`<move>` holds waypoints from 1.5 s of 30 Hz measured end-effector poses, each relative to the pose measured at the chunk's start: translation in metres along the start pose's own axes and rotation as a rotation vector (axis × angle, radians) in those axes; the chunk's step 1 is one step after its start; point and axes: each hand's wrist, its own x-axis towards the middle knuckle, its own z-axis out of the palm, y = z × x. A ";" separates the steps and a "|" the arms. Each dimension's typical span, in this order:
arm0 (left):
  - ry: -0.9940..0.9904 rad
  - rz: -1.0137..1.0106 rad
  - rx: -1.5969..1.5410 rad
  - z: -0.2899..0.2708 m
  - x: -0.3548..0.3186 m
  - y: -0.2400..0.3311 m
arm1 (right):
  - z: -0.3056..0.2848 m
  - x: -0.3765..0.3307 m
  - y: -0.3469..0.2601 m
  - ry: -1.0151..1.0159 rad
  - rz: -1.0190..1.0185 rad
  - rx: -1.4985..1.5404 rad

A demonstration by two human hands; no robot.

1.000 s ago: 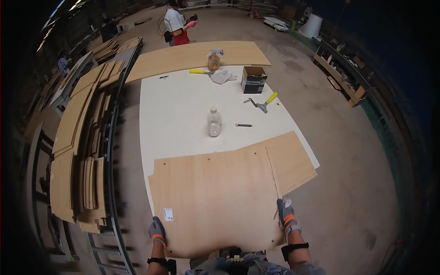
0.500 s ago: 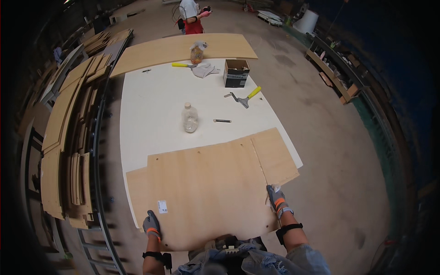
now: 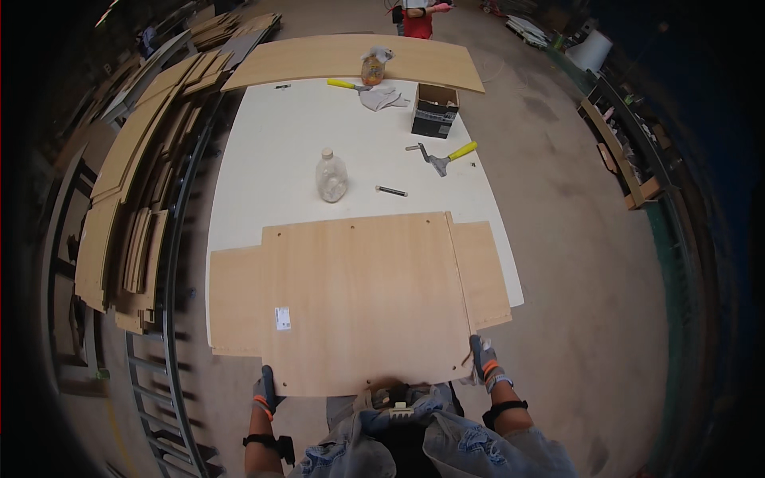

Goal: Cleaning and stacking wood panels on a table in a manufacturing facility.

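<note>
Gripped at its near edge by both gloved hands: left hand (image 3: 265, 392) closed on the left corner, right hand (image 3: 483, 358) closed on the right corner of the plywood panel (image 3: 358, 299). Lay flat on the white worktable (image 3: 271, 167), long axis running left to right, stretching away from both hands toward the plastic bottle (image 3: 331, 175) and scraper (image 3: 448, 154), each hand about equally near

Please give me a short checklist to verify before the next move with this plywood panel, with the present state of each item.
1. Left hand grips near edge of plywood panel: ok.
2. Right hand grips the near right corner: ok.
3. Gloves on both hands: ok.
4. Plastic bottle clear of the panel's far edge: ok, apart.
5. Scraper and cardboard box clear: ok.
6. Panel lies flat on white table: cannot tell.
</note>
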 end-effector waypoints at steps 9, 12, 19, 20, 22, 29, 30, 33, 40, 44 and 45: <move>0.048 -0.139 -0.813 0.026 0.040 -0.041 | 0.002 0.019 0.026 0.017 0.122 0.527; 0.050 -0.123 -0.841 0.019 0.035 -0.050 | 0.001 0.010 0.057 -0.047 0.079 0.550; -0.068 -0.200 -0.756 0.019 0.041 -0.027 | -0.052 0.044 0.112 0.236 0.119 0.796; -0.043 -0.208 -0.758 0.014 0.035 -0.019 | -0.068 0.029 0.081 0.111 0.044 0.856; 0.196 -0.514 -0.057 0.042 0.039 0.039 | -0.139 0.053 0.092 0.281 0.038 1.083; 0.381 -0.206 0.785 0.003 0.044 0.062 | -0.042 0.002 -0.163 0.302 -0.501 0.606; 0.412 -0.165 0.804 0.004 0.034 0.091 | -0.008 -0.011 -0.201 0.190 -0.316 0.479; 0.458 0.243 0.666 0.012 0.046 0.139 | 0.115 -0.005 -0.204 0.374 -0.974 -0.281; 0.290 0.740 0.696 0.062 0.167 0.280 | 0.210 -0.041 -0.218 0.020 -0.891 -1.076; 0.268 0.696 0.404 0.111 0.238 0.346 | 0.204 -0.052 -0.231 -0.087 -0.841 -1.108; 0.229 0.725 0.388 0.125 0.252 0.356 | 0.202 -0.056 -0.234 -0.116 -0.821 -1.122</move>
